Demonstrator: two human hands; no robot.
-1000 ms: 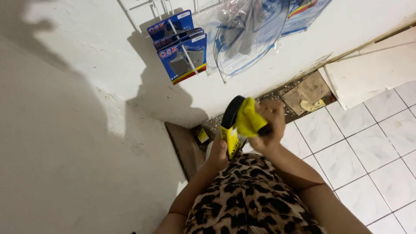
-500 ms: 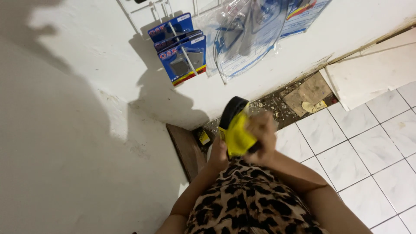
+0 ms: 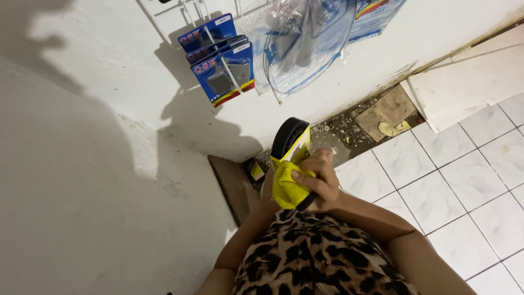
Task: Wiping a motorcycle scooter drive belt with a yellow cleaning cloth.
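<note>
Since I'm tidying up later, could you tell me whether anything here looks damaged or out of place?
Yes. Along the foot of the white wall the floor tiles stop short, leaving a strip of rubble with a piece of cardboard lying on it. The right hand grips a black-and-yellow packaged item.

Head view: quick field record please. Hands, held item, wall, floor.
right hand: closed around a yellow cloth pressed against a black ring-shaped part
left hand: hidden behind the cloth and part, state unclear
black ring-shaped part: held upright in front of the torso, in a yellow wrapper
wall: white, blue carded packs hanging on hooks, clear plastic bags beside them
floor: white tiles, debris strip along the wall, brown board leaning at the wall base
</note>
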